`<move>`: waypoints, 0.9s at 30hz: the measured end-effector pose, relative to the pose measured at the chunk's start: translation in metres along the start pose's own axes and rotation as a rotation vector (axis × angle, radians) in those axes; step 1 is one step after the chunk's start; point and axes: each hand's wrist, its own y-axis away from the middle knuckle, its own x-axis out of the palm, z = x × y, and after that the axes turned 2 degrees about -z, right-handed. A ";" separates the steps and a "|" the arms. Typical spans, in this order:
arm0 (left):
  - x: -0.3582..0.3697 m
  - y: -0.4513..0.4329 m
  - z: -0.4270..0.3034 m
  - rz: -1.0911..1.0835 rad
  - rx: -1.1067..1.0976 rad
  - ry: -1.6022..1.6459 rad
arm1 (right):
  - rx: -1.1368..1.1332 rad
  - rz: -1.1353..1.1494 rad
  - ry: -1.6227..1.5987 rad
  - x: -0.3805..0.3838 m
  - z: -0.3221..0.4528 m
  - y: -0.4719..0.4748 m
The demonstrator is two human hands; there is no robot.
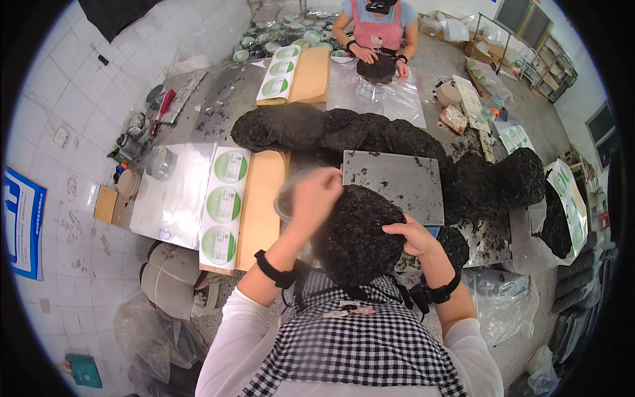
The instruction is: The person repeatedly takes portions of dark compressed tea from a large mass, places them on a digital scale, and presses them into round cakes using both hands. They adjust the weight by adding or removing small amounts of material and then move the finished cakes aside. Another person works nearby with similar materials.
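Note:
My right hand [415, 236] grips the right edge of a round, dark cake of what looks like dried seaweed [364, 231], tilted in front of my apron. Over its upper left edge is my left hand [317, 196], blurred, with the fingers curled; whether they pinch anything is unclear. Beside that wrist a clear round container [284, 202] is partly hidden. Behind the cake lies a flat metal plate [397, 173], apparently a scale's pan, strewn with dark crumbs. A row of similar dark cakes [342, 129] curves around its far side and right.
Left of me are a sheet of round green labels [223, 208], brown paper [263, 198] and a clear tub [159, 163] on plastic film. Across the table a co-worker [377, 34] handles another dark cake [377, 68]. A red-handled tool [163, 110] lies far left.

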 end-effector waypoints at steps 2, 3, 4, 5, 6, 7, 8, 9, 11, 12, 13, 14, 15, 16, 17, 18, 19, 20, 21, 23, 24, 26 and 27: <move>-0.019 -0.019 0.033 -0.123 -0.350 0.436 | -0.046 -0.111 -0.014 -0.008 0.001 0.004; -0.034 -0.023 0.036 -0.189 -0.411 0.353 | -0.122 -0.083 -0.045 -0.014 0.004 0.010; -0.043 -0.022 0.053 -0.224 -0.359 0.229 | -0.198 -0.043 -0.067 -0.016 0.014 0.015; -0.049 -0.017 0.068 -0.132 -0.318 -0.016 | -0.276 -0.010 -0.089 -0.020 0.022 0.018; -0.049 -0.007 0.082 -0.047 -0.248 -0.236 | -0.472 -0.092 0.243 -0.027 0.025 0.016; -0.046 0.005 0.098 0.015 -0.128 -0.421 | -0.653 -0.172 0.577 -0.033 0.026 0.009; -0.042 0.014 0.114 0.144 -0.024 -0.545 | -0.819 -0.257 0.918 -0.040 0.024 0.001; -0.037 0.025 0.126 0.174 0.012 -0.609 | -0.971 -0.340 1.258 -0.046 0.017 -0.010; -0.022 0.037 0.142 0.238 0.095 -0.724 | -0.958 -0.373 1.694 -0.065 -0.011 -0.038; -0.014 0.036 0.148 0.292 0.088 -0.757 | -0.883 -0.316 1.810 -0.080 -0.028 -0.053; -0.012 0.037 0.153 0.337 0.067 -0.796 | -0.812 -0.260 1.938 -0.079 -0.029 -0.054; -0.008 0.039 0.157 0.383 0.047 -0.835 | -0.798 -0.262 1.871 -0.081 -0.032 -0.050; -0.006 0.039 0.155 0.364 0.022 -0.817 | -0.789 -0.257 1.802 -0.077 -0.028 -0.041; -0.007 0.039 0.150 0.346 -0.009 -0.806 | -0.786 -0.328 1.748 -0.078 -0.026 -0.032; -0.009 0.039 0.145 0.327 -0.039 -0.796 | -0.781 -0.397 1.693 -0.085 -0.023 -0.023; -0.013 0.039 0.139 0.310 -0.022 -0.760 | -0.772 -0.467 1.637 -0.095 -0.021 -0.012; -0.016 0.038 0.135 0.311 -0.072 -0.789 | -0.813 -0.555 1.490 -0.112 -0.023 0.001; -0.019 0.037 0.132 0.310 -0.121 -0.820 | -0.880 -0.699 1.344 -0.137 -0.034 0.005; -0.020 0.038 0.124 0.314 -0.171 -0.847 | -0.839 -0.788 1.243 -0.161 -0.040 0.017; -0.016 0.042 0.103 0.129 -0.190 -0.742 | -0.721 -0.922 1.079 -0.211 -0.062 0.041; -0.014 0.046 0.099 0.052 -0.175 -0.693 | -0.583 -0.980 1.043 -0.238 -0.077 0.050; -0.006 0.056 0.088 -0.058 -0.128 -0.612 | -0.399 -1.053 1.143 -0.301 -0.118 0.059; 0.002 0.061 0.080 -0.054 -0.126 -0.571 | -0.288 -1.077 1.170 -0.336 -0.144 0.059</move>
